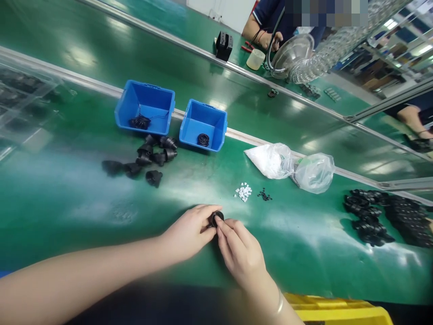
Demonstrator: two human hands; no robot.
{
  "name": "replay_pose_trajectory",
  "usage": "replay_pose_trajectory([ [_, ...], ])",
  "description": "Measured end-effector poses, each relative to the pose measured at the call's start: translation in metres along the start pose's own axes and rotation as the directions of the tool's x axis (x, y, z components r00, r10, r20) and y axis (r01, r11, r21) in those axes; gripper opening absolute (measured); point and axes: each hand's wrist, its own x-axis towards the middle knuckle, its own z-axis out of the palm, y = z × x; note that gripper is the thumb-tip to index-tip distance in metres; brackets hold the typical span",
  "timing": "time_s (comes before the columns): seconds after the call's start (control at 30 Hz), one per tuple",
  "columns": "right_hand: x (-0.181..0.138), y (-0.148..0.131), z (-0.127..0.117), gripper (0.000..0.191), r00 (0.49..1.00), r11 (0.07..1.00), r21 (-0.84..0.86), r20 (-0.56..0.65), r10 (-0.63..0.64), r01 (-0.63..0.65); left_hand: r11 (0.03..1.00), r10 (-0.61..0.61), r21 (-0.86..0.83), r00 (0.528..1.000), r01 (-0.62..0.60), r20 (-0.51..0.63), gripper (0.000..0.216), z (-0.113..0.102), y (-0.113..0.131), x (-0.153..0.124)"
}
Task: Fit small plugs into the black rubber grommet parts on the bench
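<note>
My left hand [187,231] pinches a round black part [220,215] between thumb and fingers; my right hand [243,253] has its fingertips bunched at the opening, holding what I cannot tell. I seem to be working its rim, which calls for steadiness. Small white pieces [244,192] lie beyond my grip.
</note>
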Motion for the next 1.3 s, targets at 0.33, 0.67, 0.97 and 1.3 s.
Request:
replay_pose_trajectory([
  [0.33,0.0005,0.0004,-0.0007,0.048,0.999,0.997,-0.070,0.036,-0.016,0.019,1.000,0.020,-0.007,1.000,-0.020,-0.024,0.049,-0.0001,-0.0008,0.0017],
  [0.67,-0.0053,0.0008,0.0060,0.058,0.997,0.988,-0.147,-0.054,-0.050,0.042,0.997,0.006,-0.072,1.000,-0.007,-0.018,0.048,-0.0005,-0.0020,0.0009],
  [0.97,-0.0019,-0.0005,0.0062,0.063,0.997,0.986,-0.148,-0.020,-0.081,0.077,1.000,0.027,0.017,1.000,-0.026,-0.014,0.053,-0.0032,0.0006,0.0008],
  [1.3,-0.0034,-0.0021,0.0061,0.063,0.999,0.999,-0.048,-0.044,0.004,-0.006,0.997,0.021,-0.075,0.999,-0.024,-0.032,0.051,-0.0026,0.0000,0.0007],
])
